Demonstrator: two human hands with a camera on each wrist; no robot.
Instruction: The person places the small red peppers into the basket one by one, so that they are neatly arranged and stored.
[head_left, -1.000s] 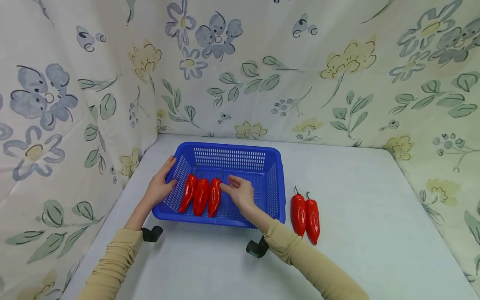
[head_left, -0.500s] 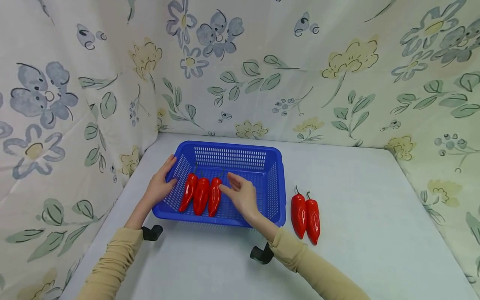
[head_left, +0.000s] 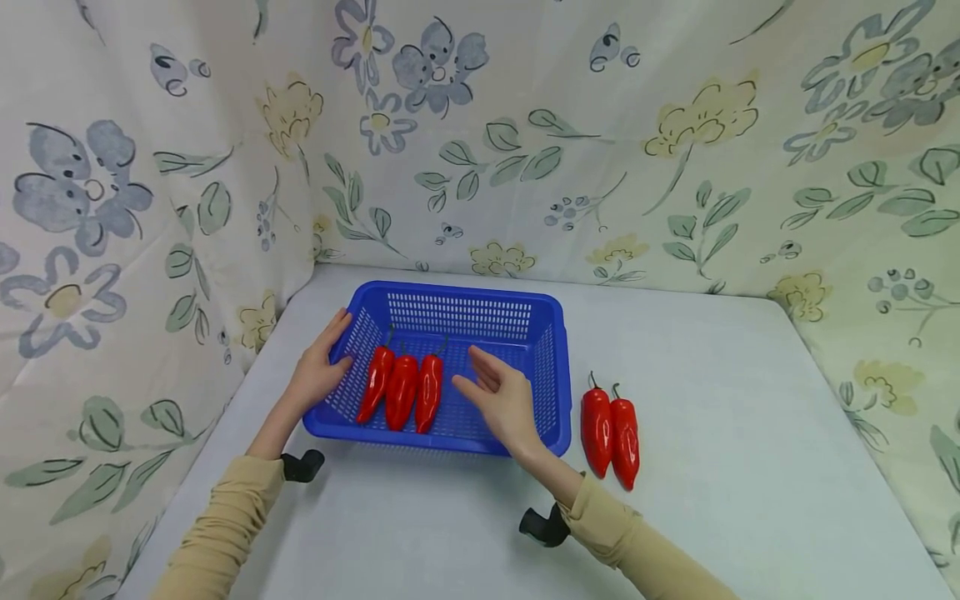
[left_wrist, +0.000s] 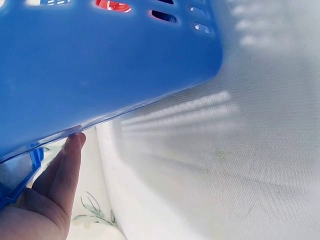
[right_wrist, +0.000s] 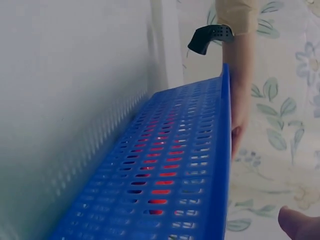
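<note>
Our left hand pinches the blue basket; our right hand, fingers parted and empty near three red peppers, should rise gently.

Both wrist views apparently near basket

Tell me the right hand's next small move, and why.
Probably ease the right hand out to the right, toward the nearer loose pepper. The hand seems to hold nothing above the basket, where three peppers lie side by side, while that pepper and its neighbour lie outside on the table.
</note>
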